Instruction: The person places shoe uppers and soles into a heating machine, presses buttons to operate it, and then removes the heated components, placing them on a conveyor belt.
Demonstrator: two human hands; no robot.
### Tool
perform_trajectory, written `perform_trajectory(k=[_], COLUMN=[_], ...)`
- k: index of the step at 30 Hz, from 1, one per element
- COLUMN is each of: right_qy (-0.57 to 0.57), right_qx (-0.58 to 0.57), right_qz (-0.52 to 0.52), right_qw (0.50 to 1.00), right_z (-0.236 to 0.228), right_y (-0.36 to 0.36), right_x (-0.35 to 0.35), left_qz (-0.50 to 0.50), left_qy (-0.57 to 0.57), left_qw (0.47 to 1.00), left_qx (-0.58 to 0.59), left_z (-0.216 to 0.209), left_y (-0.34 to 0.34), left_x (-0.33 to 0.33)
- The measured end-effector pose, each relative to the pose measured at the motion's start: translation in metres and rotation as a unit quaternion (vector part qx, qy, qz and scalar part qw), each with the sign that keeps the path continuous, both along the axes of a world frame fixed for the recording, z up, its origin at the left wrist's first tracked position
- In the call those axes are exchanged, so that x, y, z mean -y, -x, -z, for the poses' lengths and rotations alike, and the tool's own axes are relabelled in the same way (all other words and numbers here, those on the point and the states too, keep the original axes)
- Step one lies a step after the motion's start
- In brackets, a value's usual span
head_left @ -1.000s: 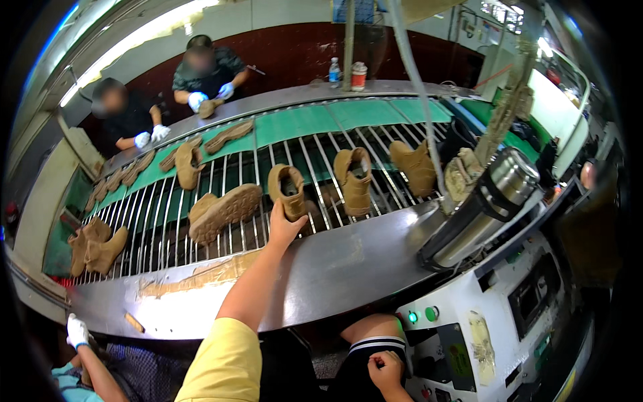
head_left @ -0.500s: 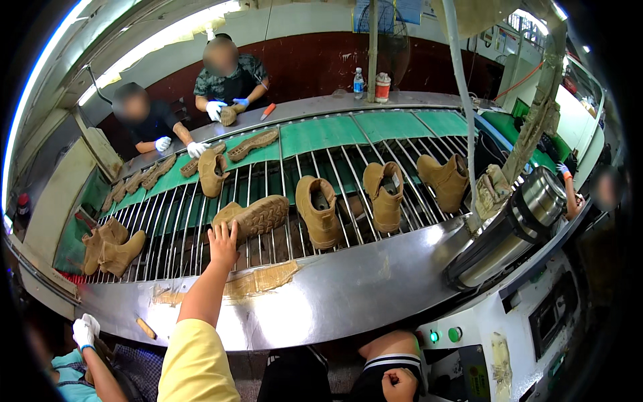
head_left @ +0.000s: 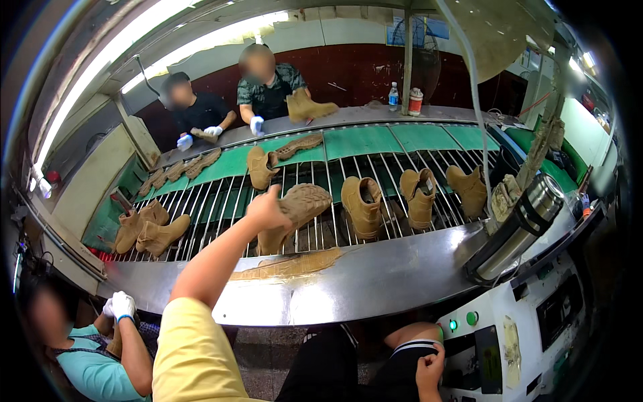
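Note:
My left hand (head_left: 266, 212), at the end of a bare forearm and yellow sleeve, is closed around a tan boot (head_left: 305, 205). That boot is tipped over, its treaded sole facing up and its shaft hanging down over the metal bars. Part of it is hidden by my fingers. Just beyond stands another tan boot (head_left: 260, 167), and to the right is an upright tan boot (head_left: 362, 208). Down by my right thigh rests my right hand (head_left: 430, 370), fingers curled in, with nothing visible in them.
Metal bars form a rack (head_left: 335, 224) before a green belt (head_left: 362, 142) carrying loose soles (head_left: 203, 163). More boots (head_left: 418, 197) stand right, others (head_left: 163, 234) left. A steel flask (head_left: 516, 231) leans by a control panel (head_left: 492, 308). Two co-workers sit opposite; another (head_left: 100, 362) is at left.
My left hand has gone from touching the boot to gripping it, and the boot has tilted more upright. The view has shifted left. Across the belt, a co-worker now raises a boot.

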State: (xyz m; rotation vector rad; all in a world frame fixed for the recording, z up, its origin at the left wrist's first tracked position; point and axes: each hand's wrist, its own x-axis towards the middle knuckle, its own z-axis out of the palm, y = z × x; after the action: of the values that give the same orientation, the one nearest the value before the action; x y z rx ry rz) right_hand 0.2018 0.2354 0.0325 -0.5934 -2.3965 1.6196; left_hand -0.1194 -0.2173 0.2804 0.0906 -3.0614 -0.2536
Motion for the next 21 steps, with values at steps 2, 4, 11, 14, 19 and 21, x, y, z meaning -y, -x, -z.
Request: perform_trajectory(k=[2, 4, 11, 14, 19, 21], right_qy=[0.014, 0.016, 0.437, 0.651, 0.702, 0.691], right_qx=[-0.016, 0.029, 0.006, -0.009, -0.155, -0.300], right_qz=[-0.011, -0.037, -0.313, -0.392, -0.327, -0.295], right_qw=[1.000, 0.999, 0.843, 0.650, 0.614, 0.587], right_z=[-0.003, -0.012, -0.100, -0.122, -0.141, -0.147], right_y=[-0.007, -0.011, 0.046, 0.068, 0.029, 0.020], right_x=[-0.005, -0.007, 0.082, 0.124, 0.115, 0.101], left_qz=[-0.033, -0.070, 0.050, 0.100, 0.212, 0.254], left_qy=[-0.189, -0.504, -0.912, -0.960, -0.890, -0.827], left_qw=[0.981, 0.861, 0.401, 0.217, 0.200, 0.348], left_qx=[-0.027, -0.003, 0.074, 0.143, 0.350, 0.361], left_z=[-0.004, 0.011, 0.092, 0.093, 0.018, 0.086], left_y=[-0.046, -0.101, -0.275, -0.304, -0.323, -0.315], left_x=[0.028, 0.051, -0.041, -0.121, -0.182, -0.181])
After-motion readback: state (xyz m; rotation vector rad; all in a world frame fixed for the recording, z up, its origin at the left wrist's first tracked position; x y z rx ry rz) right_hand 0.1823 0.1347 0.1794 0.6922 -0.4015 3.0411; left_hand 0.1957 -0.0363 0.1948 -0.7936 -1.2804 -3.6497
